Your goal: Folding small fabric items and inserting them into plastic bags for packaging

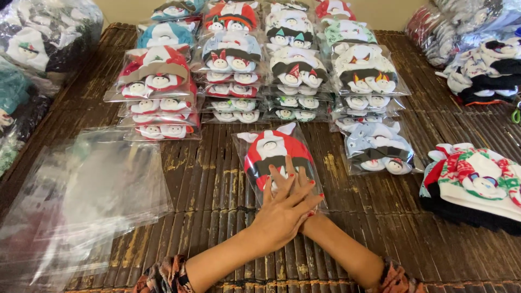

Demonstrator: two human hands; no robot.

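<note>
Two patterned sleeves lead to crossed hands, left hand (282,209) stacked over right hand (304,190), fingers (296,179) spread flat on the near end of a bagged red plush hat (274,149), which runs lengthwise away across the slatted worktop (217,184).

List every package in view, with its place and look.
Bagged red-and-white hat: centre mat, under the left hand stacked over the right hand.
Grey bagged hat: right of it.
Stacked bagged hats: four rows behind, red, white, teal.
Empty clear bags: left pile, flat.
</note>
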